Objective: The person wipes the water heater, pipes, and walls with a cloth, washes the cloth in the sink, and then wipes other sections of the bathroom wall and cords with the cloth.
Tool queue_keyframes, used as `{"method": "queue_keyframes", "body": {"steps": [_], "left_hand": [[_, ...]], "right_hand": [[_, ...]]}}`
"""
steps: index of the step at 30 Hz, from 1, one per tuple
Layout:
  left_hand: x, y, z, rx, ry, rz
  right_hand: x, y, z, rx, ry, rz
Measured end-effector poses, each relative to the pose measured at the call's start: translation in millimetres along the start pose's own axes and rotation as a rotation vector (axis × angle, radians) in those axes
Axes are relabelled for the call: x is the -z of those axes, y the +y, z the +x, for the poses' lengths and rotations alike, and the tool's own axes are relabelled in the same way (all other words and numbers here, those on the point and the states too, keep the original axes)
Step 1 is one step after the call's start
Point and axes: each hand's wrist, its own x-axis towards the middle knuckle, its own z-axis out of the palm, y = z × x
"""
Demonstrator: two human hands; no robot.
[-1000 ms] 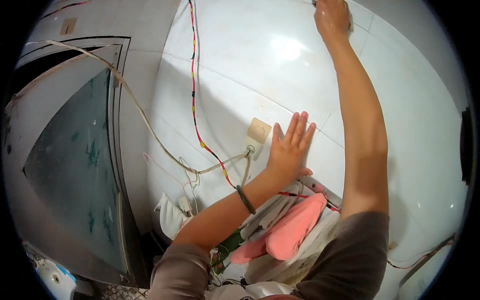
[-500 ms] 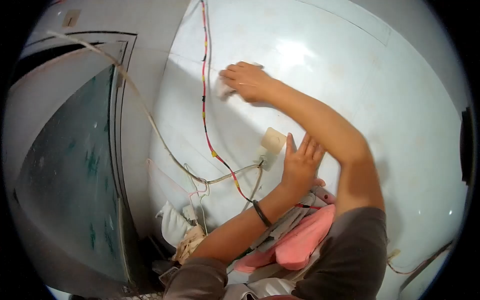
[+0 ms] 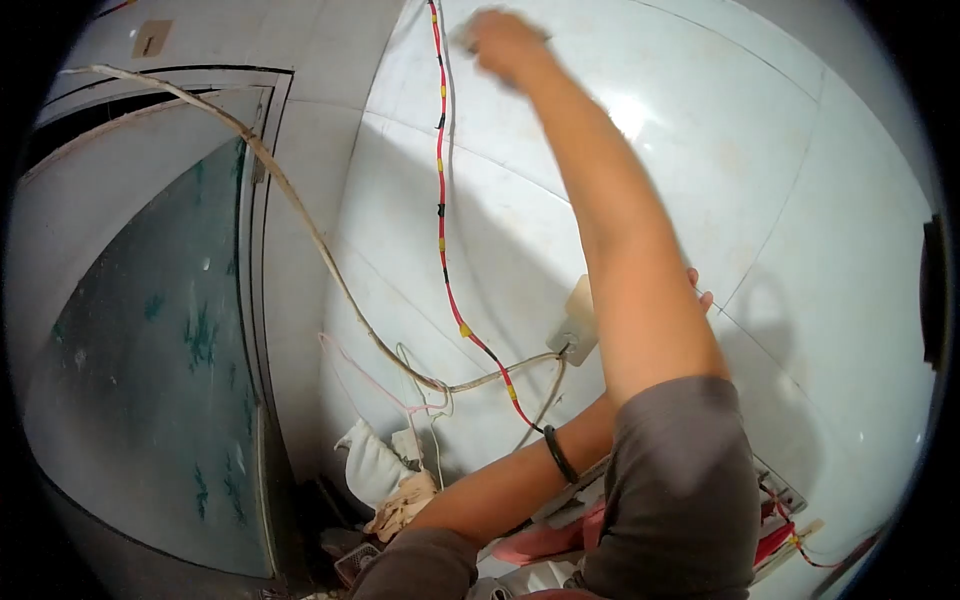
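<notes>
High on the white tiled wall [image 3: 740, 180], my right hand [image 3: 508, 48] is closed around a pale cloth [image 3: 467, 38] pressed to the surface; motion blurs both. My right forearm crosses in front of my left hand [image 3: 700, 290]. Of that hand only some fingertips show, resting against the wall right of the arm; the rest is hidden. A dark band circles my left wrist. The beige socket [image 3: 582, 300] with a plug in it is partly covered by my right arm.
A red cord [image 3: 442, 180] with yellow and black bands hangs down the wall. A pale cable [image 3: 300, 205] curves to the plug. Hangers [image 3: 425, 405], a white cloth [image 3: 372, 465] and pink fabric [image 3: 540, 543] are below. A green-glazed door [image 3: 170, 330] stands left.
My right hand with the cloth has swept from the upper right to the left, then up. Its forearm now covers most of my left hand. The view has shifted somewhat.
</notes>
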Motion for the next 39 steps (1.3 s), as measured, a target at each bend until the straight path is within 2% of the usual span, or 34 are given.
{"method": "queue_keyframes", "body": {"steps": [2, 3, 4, 5, 6, 7, 8, 9, 10, 11, 14, 16, 18, 20, 21, 23, 24, 25, 26, 28, 29, 30, 32, 34, 35, 36, 37, 39], "left_hand": [[-2.3, -1.0, -6.5, -0.026, -0.044, 0.403], [-6.1, 4.0, -8.4, -0.084, -0.133, 0.804], [-8.9, 8.8, -10.7, -0.182, -0.204, 1.196], [-13.0, 22.2, -13.2, -0.325, -0.34, 1.784], [-16.0, 26.9, -12.5, -0.351, -0.411, 2.106], [-19.2, 31.6, -11.6, -0.409, -0.499, 2.414], [-20.9, 32.6, -13.8, -0.362, -0.564, 2.576], [-22.6, 35.1, -14.2, -0.267, -0.597, 2.628], [-23.9, 36.9, -16.4, -0.166, -0.612, 2.649], [-25.1, 37.5, -17.0, -0.09, -0.627, 2.661], [-32.3, 40.7, -9.0, 0.073, -0.658, 2.667], [-32.3, 41.4, -4.3, 0.125, -0.674, 2.673], [-34.0, 41.6, -2.6, 0.184, -0.683, 2.677], [-36.9, 44.7, -0.8, 0.244, -0.677, 2.672], [-41.3, 45.2, 1.4, 0.303, -0.662, 2.646], [-47.0, 41.8, -0.3, 0.233, -0.61, 2.538], [-40.1, 40.7, -6.7, 0.121, -0.555, 2.454], [-36.5, 37.1, -12.2, 0.111, -0.522, 2.478], [-33.1, 33.5, -17.3, 0.102, -0.489, 2.501], [-33.5, 24.2, -10.2, 0.286, -0.506, 2.754], [-43.9, 28.9, -11.3, 0.236, -0.521, 2.784], [-44.0, 29.3, -14.5, 0.019, -0.47, 2.698], [-45.0, 27.7, -15.4, 0.013, -0.452, 2.662], [-44.4, 26.0, -15.1, 0.01, -0.44, 2.674], [-44.6, 25.8, -16.1, 0.012, -0.439, 2.683], [-44.4, 25.4, -16.6, 0.0, -0.434, 2.683], [-43.7, 24.2, -16.8, -0.012, -0.427, 2.682], [-47.1, 22.1, -21.7, -0.066, -0.412, 2.698]], "right_hand": [[-28.8, -39.1, -36.8, 0.115, -0.088, 0.062], [-13.0, -48.0, -53.7, 0.296, -0.273, -0.12], [-11.0, -37.5, -50.7, 0.324, -0.194, -0.043], [-12.1, -14.7, -38.7, 0.35, -0.11, 0.034], [-12.4, 9.8, -28.2, 0.375, -0.025, 0.111], [33.5, 20.4, -33.2, 0.076, 0.01, 0.294], [82.8, 29.3, -38.9, -0.214, 0.103, 0.507], [56.0, 82.5, 3.9, -0.195, 0.313, -0.093], [76.0, 82.1, -1.1, -0.184, 0.435, -0.361], [98.5, 62.7, -4.4, -0.288, 0.33, -0.248], [35.7, 40.8, 17.6, -0.133, 0.346, -0.361], [27.4, -0.8, 0.9, 0.093, 0.1, -0.199], [-43.2, -34.4, 17.8, -0.099, 0.004, 0.023], [-36.1, -84.1, -7.6, -0.021, -0.379, -0.033], [-41.9, -102.3, -22.2, 0.015, -0.453, -0.044], [-38.3, -114.9, -45.8, 0.12, -0.578, -0.082], [-35.2, -114.6, -60.9, 0.193, -0.639, -0.1], [-35.1, -112.3, -76.5, 0.273, -0.703, -0.113], [-31.4, -99.7, -89.4, 0.341, -0.624, -0.138], [-10.6, -42.8, -103.4, 0.445, -0.4, -0.12], [36.1, -17.7, -110.0, 0.062, -0.405, 0.191], [64.2, 22.2, -114.3, 0.07, -0.278, 0.247], [121.1, 102.4, -123.0, 0.104, -0.022, 0.346], [177.0, 65.8, -156.5, 0.12, 0.388, -0.252], [201.0, 33.8, -157.1, -0.361, 0.088, 0.464], [161.8, 63.6, -171.9, 0.219, 0.215, 0.05], [114.7, 66.9, -188.4, 0.182, 0.172, 0.013], [93.6, 29.9, -221.0, 0.467, 0.129, 0.227]]}}
